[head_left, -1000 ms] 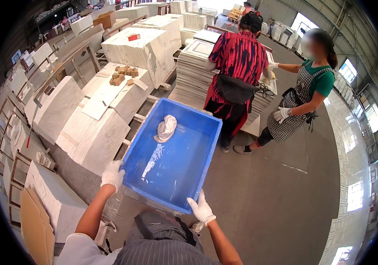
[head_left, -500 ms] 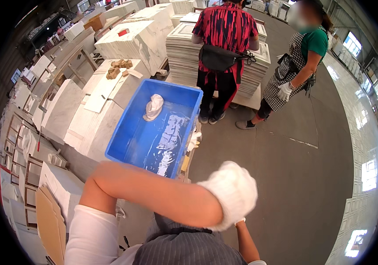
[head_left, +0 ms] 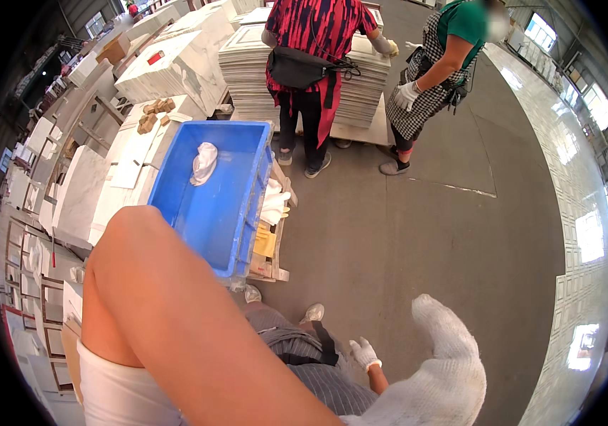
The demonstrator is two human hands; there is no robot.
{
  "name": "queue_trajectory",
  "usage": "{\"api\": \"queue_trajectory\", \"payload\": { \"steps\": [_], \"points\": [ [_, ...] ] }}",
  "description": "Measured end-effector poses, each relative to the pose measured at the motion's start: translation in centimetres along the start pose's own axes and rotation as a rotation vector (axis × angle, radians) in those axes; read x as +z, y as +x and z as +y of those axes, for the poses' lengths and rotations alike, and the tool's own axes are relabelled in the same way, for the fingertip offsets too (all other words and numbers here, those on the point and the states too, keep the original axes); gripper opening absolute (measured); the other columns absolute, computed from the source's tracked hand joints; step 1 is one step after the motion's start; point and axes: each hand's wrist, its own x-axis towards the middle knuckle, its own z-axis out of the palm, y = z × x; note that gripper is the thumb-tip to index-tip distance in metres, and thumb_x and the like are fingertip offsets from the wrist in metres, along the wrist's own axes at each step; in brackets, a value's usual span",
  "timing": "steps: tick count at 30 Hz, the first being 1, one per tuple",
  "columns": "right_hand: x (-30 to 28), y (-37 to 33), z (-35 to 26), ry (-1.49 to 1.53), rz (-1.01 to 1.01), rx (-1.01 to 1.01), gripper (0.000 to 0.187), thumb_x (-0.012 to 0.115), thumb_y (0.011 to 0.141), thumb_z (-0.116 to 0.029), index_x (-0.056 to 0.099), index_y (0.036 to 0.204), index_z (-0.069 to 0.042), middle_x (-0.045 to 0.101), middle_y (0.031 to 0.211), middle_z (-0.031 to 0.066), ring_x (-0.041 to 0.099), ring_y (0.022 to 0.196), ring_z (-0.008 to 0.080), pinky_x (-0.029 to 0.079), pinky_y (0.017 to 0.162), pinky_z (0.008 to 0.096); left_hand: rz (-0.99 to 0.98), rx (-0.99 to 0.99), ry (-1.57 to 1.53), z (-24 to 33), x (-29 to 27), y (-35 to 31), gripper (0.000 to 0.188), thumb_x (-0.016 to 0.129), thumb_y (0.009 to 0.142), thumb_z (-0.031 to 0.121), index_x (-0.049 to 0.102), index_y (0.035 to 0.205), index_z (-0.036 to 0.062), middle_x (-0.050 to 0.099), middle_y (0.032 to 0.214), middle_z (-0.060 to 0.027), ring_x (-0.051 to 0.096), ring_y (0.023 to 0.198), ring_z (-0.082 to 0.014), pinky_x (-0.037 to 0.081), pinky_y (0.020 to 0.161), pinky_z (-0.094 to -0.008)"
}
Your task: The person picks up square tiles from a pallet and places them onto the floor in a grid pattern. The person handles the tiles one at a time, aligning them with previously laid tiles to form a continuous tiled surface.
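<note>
My left arm crosses the lower part of the view, bent at the elbow. My left hand (head_left: 442,366), in a white knitted glove, is raised at the lower right; its fingers look stretched out together and no object shows in it. My right hand (head_left: 365,353), also in a white glove, hangs lower beside my grey striped apron (head_left: 332,387), fingers slightly apart and holding nothing visible. Ahead on the left is a blue plastic tub (head_left: 247,206), with a crumpled whitish cloth (head_left: 204,164) lying on its bottom. Neither hand touches the tub.
White gloves (head_left: 273,202) and a yellow piece (head_left: 265,241) lie beside the tub on a wooden stand. Two people stand ahead by a stack of white panels (head_left: 247,74). Marble slabs (head_left: 176,71) and small brown blocks (head_left: 151,117) are at left; grey floor (head_left: 360,248) stretches right.
My left hand has moved right and down, its fingers now extended. My right hand shows more fully. The view has shifted, placing the tub and people further left.
</note>
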Motion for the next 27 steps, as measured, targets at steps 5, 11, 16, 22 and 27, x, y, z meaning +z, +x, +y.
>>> {"api": "queue_trajectory", "payload": {
  "steps": [5,11,16,22,27],
  "points": [
    [-3.8,1.2,2.2,0.090,0.057,-0.032,0.071,0.061,0.091,-0.036,0.036,0.142,0.006,0.065,0.094,0.0158,0.063,0.075,0.0200,0.050,0.063,0.0321,-0.036,-0.067,0.010,2.9,-0.1,3.5,0.015,0.075,0.060,0.020,0.068,0.070,0.0122,0.063,0.069,-0.0041,0.063,0.071,-0.0192,0.046,0.063,-0.0351],
    [-3.6,8.2,14.5,0.120,0.286,-0.083,0.065,0.062,0.092,-0.032,0.038,0.143,0.001,0.062,0.082,0.0068,0.058,0.065,0.0157,0.048,0.055,0.0305,-0.004,0.007,0.014,2.1,-0.6,3.2,0.015,0.076,0.061,0.023,0.069,0.071,0.0142,0.064,0.070,-0.0023,0.064,0.073,-0.0189,0.045,0.061,-0.0348],
    [-5.7,-2.2,-0.1,0.256,0.283,0.136,0.070,0.059,0.093,-0.038,0.039,0.139,0.010,0.049,0.137,0.0292,0.045,0.131,0.0381,0.037,0.108,0.0379,-0.041,0.249,-0.017,-2.0,1.2,10.8,0.015,0.076,0.062,0.025,0.070,0.072,0.0159,0.065,0.071,-0.0009,0.065,0.074,-0.0187,0.044,0.060,-0.0345],
    [-8.8,3.1,-2.1,0.139,0.083,0.092,0.068,0.060,0.092,-0.039,0.040,0.141,0.005,0.050,0.137,0.0260,0.046,0.131,0.0325,0.037,0.109,0.0367,-0.094,0.040,-0.100,-10.8,7.3,11.7,0.015,0.076,0.063,0.027,0.071,0.073,0.0179,0.066,0.072,0.0009,0.066,0.075,-0.0185,0.043,0.059,-0.0342],
    [-15.3,17.3,-14.0,0.082,0.370,0.001,0.063,0.057,0.094,-0.039,0.047,0.134,0.008,0.052,0.135,0.0263,0.048,0.129,0.0356,0.037,0.108,0.0373,-0.280,-0.222,-0.274,-33.3,17.2,14.6,0.038,0.065,0.083,0.031,0.061,0.109,0.0037,0.067,0.094,-0.0135,0.067,0.092,-0.0301,0.051,0.082,-0.0421]
  ]
}}
